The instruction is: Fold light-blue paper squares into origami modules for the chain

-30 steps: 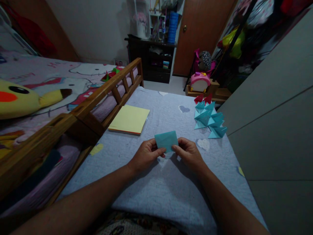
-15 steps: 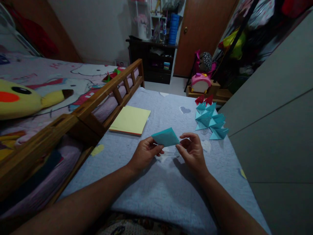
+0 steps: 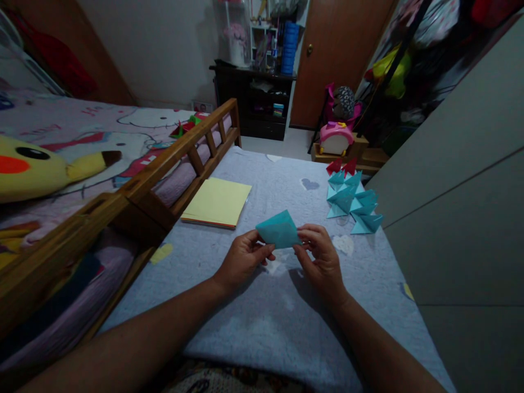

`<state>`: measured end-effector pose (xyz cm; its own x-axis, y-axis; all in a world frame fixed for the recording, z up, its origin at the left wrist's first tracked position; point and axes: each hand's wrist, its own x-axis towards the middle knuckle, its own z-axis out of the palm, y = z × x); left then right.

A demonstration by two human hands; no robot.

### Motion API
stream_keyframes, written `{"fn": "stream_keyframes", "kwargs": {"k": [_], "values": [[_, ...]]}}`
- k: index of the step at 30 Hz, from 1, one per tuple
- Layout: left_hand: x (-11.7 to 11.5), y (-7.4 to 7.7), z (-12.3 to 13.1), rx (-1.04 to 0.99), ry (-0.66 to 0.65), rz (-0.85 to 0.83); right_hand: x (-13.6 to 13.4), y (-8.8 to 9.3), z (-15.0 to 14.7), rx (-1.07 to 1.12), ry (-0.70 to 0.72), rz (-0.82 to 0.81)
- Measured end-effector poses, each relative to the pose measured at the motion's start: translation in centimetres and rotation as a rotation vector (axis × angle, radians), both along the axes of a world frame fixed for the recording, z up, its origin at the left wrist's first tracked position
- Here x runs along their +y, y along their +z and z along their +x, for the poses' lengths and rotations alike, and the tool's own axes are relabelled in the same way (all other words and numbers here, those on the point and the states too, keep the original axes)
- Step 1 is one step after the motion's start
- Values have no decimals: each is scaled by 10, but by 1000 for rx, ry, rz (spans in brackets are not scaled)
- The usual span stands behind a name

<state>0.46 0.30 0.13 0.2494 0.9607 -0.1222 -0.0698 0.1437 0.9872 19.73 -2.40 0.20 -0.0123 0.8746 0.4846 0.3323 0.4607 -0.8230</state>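
- Clock centre: blue paper (image 3: pixel 279 229), raised over the patterned cloth (image 3: pixel 262 333), between both hands.
- Step in hand, as judged: shaping a fold in the blue paper, with a slanted upper edge and a change of tone across the face; exact layer too small to tell.
- At 8 o'clock: left hand (image 3: pixel 242 255), pinching the left side, thumb in front.
- At 4 o'clock: right hand (image 3: pixel 322 256), set narrow at the right corner, apparently gripping with thumb and fingertips.
- At 10 o'clock, apart from both hands: yellow-topped paper stack (image 3: pixel 216 201).
- Toward 2 o'clock: blue folded pieces (image 3: pixel 352 203), with red folded pieces (image 3: pixel 349 167) beyond.
- Next move, as judged: steady with left hand; align right corner before pressing any crease.
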Motion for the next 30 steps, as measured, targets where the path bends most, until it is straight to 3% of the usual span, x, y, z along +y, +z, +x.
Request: {"fn": "stream_keyframes", "kwargs": {"k": [5, 12, 17, 25, 30], "values": [[-1, -3, -2, 7, -53, 39, 0, 4, 0, 5, -15, 10], [-2, -3, -2, -12, -132, 19, 0, 3, 2, 69, 70, -161], [0, 4, -1, -110, -68, -9, 2, 1, 4, 64, 63, -219], [2, 2, -1, -54, -121, -25, 2, 0, -1, 90, 69, -206], [3, 2, 0, -42, -59, -15, -1, 1, -5, 118, -69, -108]]}}
